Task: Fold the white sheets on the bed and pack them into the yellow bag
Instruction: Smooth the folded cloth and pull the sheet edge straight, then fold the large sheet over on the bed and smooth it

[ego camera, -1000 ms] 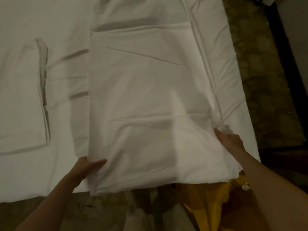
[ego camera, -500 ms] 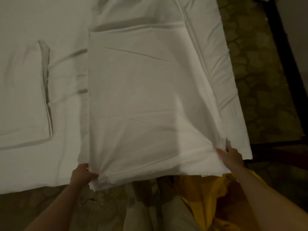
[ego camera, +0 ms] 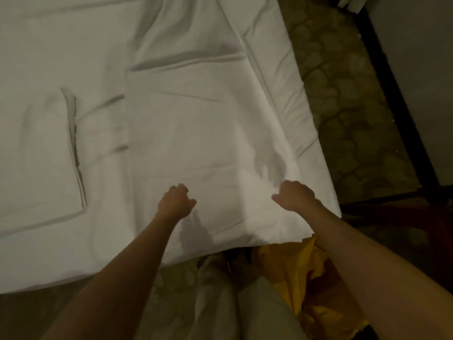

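Observation:
A partly folded white sheet lies on the bed in front of me. Its near part is doubled over, and the fold hangs over the bed's edge. My left hand and my right hand are both curled above the sheet, each gripping the turned-over edge. A second white sheet, folded into a flat rectangle, lies to the left. The yellow bag sits crumpled on the floor below the bed's edge, by my right forearm.
Patterned carpet runs along the right side of the bed. A dark frame of furniture stands further right. My legs in light trousers are just below the bed's near edge.
Both hands held the sheet's near corners at the bed's edge. They have carried that edge up and away from me, folding the near part over the rest.

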`<state>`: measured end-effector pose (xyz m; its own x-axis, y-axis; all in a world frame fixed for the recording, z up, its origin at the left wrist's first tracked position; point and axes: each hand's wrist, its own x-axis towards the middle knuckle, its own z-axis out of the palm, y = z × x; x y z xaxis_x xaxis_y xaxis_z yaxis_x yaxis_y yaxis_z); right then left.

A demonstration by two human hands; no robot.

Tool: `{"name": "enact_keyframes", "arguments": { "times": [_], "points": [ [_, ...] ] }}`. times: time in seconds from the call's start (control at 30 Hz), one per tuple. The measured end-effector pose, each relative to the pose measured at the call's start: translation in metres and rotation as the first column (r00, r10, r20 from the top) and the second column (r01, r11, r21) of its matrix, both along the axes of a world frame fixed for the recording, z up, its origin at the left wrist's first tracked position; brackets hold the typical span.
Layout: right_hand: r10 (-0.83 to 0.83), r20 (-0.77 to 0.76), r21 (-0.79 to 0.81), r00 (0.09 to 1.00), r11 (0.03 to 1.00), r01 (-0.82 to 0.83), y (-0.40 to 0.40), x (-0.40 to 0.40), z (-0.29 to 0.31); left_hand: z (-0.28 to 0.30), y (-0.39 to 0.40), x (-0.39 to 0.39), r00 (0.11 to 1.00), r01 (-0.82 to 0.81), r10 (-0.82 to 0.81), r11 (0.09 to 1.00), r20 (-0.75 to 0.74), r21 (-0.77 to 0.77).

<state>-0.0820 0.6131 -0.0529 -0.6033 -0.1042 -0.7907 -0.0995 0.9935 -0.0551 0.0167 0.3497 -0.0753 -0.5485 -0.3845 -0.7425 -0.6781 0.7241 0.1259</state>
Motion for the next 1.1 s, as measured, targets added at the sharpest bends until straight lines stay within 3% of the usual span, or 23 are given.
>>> {"name": "enact_keyframes", "arguments": {
  "times": [0.13,0.23,0.47,0.63,0.77,1.1],
  "points": [
    [-0.116,-0.172,-0.251,0.978,0.966,0.071,-0.031,-0.015,0.057,0.042,0.032,-0.029,0.982,0.173,-0.166,0.982,-0.093,0.071],
    [-0.221,-0.271,-0.335,0.937,0.934,0.123,-0.034,-0.011,0.103,0.084,0.052,-0.044,0.953,0.284,-0.267,0.953,-0.142,0.110],
    [-0.353,-0.232,-0.296,0.906,0.913,0.280,-0.009,0.056,0.152,0.194,0.083,-0.098,0.818,0.503,-0.431,0.857,-0.382,0.112],
    [-0.331,-0.166,-0.201,0.929,0.934,0.296,-0.004,0.088,0.169,0.266,0.099,-0.134,0.740,0.530,-0.386,0.839,-0.550,0.124],
    [-0.347,-0.222,-0.195,0.911,0.932,0.307,-0.001,0.068,0.202,0.306,0.108,-0.148,0.666,0.569,-0.381,0.816,-0.641,0.106],
    [-0.432,-0.494,-0.430,0.754,0.875,0.220,0.013,-0.016,0.327,0.283,0.128,-0.137,0.663,0.650,-0.549,0.760,-0.509,0.026]
  ]
}}
